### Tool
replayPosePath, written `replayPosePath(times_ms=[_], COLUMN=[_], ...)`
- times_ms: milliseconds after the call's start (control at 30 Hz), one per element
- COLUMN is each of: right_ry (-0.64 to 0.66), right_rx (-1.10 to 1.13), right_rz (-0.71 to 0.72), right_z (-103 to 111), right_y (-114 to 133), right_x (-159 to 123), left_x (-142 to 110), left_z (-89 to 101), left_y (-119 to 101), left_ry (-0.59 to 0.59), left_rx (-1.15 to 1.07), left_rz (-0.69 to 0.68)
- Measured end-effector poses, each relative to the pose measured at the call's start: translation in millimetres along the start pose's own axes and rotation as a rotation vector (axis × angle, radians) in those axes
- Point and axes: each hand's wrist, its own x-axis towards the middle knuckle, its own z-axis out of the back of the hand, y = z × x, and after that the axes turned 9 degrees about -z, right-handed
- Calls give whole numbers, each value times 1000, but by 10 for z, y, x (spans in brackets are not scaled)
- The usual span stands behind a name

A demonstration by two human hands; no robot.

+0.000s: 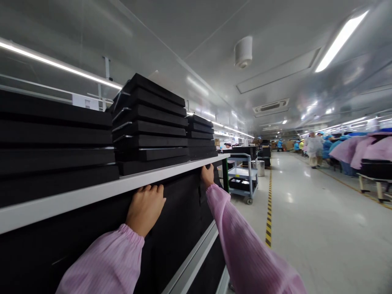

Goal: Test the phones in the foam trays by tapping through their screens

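Note:
Under the white shelf board (137, 176), my left hand (146, 208) rests at the upper part of a stack of black trays (174, 212). Its fingers bend over toward the stack, and the fingertips are hidden. Farther along, my right hand (208, 175) grips the stack's far upper edge, with the thumb raised and the other fingers mostly out of sight. Both forearms are in pink striped sleeves. On top of the board stand more black trays (153, 136) in several piles, one taller than those beside it.
A lower metal rail (192, 257) runs along the rack. Beyond its end stands a blue-grey wheeled cart (241, 175) with black trays. A yellow-and-black floor stripe (269, 204) marks the aisle. People in smocks (315, 149) are at the right, near a low stand (375, 183).

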Motion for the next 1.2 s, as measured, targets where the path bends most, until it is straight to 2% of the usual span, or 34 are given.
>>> replayPosePath(times_ms=[200,500,633,1000,1200], right_ry=[-49,123,176,174,134], right_rx=[107,449,575,729,729], right_rz=[-96,-319,-375,-398,-356], right_z=[-23,23,84,151,295], right_y=[-13,-33,-21,-5,16], right_x=[-66,-14,-6,-108,-223], left_x=[7,11,15,14,14], left_z=[-13,-12,-21,-10,-12], left_y=[8,3,3,-6,7], left_ry=[-3,23,23,9,9], left_rx=[-8,-14,-11,-10,-6], left_rz=[-4,11,6,1,-2])
